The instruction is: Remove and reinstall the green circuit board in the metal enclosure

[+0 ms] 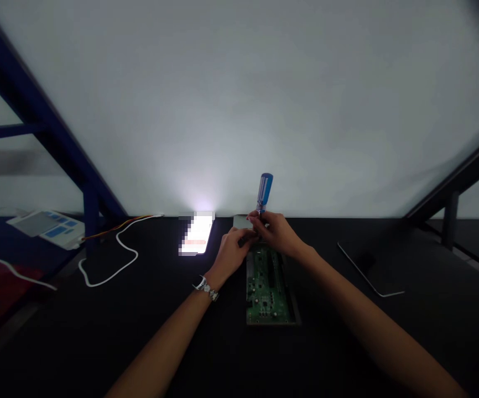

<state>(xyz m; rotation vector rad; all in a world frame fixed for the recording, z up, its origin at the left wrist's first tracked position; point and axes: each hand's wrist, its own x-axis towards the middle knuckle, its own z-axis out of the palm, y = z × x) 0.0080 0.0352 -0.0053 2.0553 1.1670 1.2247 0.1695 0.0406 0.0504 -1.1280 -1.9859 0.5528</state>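
A green circuit board lies in a dark tray on the black table, straight in front of me. My right hand is closed round a screwdriver with a blue handle, held upright over the board's far end. My left hand, with a metal watch on the wrist, rests against the board's far left corner, fingers curled beside the screwdriver's tip. The tip itself is hidden by my fingers.
A bright lit phone screen lies left of my hands. A white cable loops across the table further left, near a white device with blue buttons. A dark flat panel lies to the right. Blue frame bars rise on the left.
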